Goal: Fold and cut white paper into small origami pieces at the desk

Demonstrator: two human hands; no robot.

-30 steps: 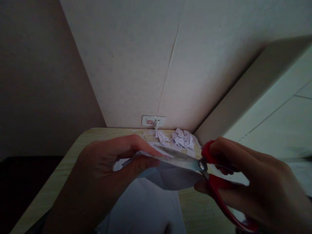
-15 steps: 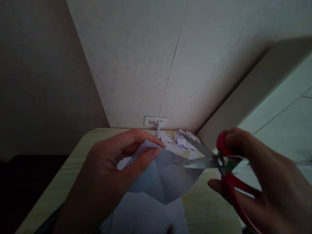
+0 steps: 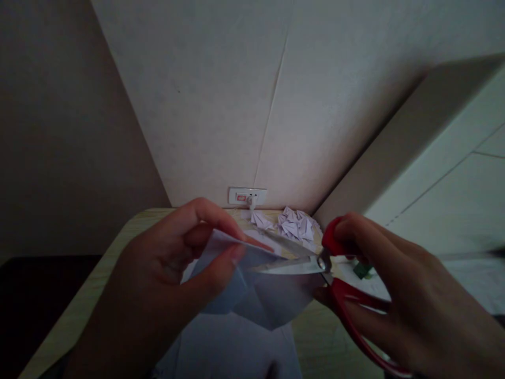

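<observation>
My left hand [image 3: 189, 268] pinches a creased sheet of paper [image 3: 272, 300] between thumb and fingers, holding it up above the table. Red-handled scissors [image 3: 292, 265] are in my right hand [image 3: 398, 295], with fingers through the handle loops. The scissor blades stand parted around the paper's upper edge, one blade in front of the sheet and the other behind it. Their tips point left, toward my left fingers. Part of the sheet is hidden behind my left thumb.
Folded white paper pieces [image 3: 295, 226] lie in a heap at the table's back edge. More white paper [image 3: 240, 347] lies flat below my hands. A wall socket [image 3: 232, 196] with a plug is behind the pale wooden table [image 3: 315, 347]. White furniture [image 3: 453, 173] stands at right.
My right hand has brought the scissors left, so the blades now reach further along the paper's upper edge and are closer together. The view has shifted slightly.
</observation>
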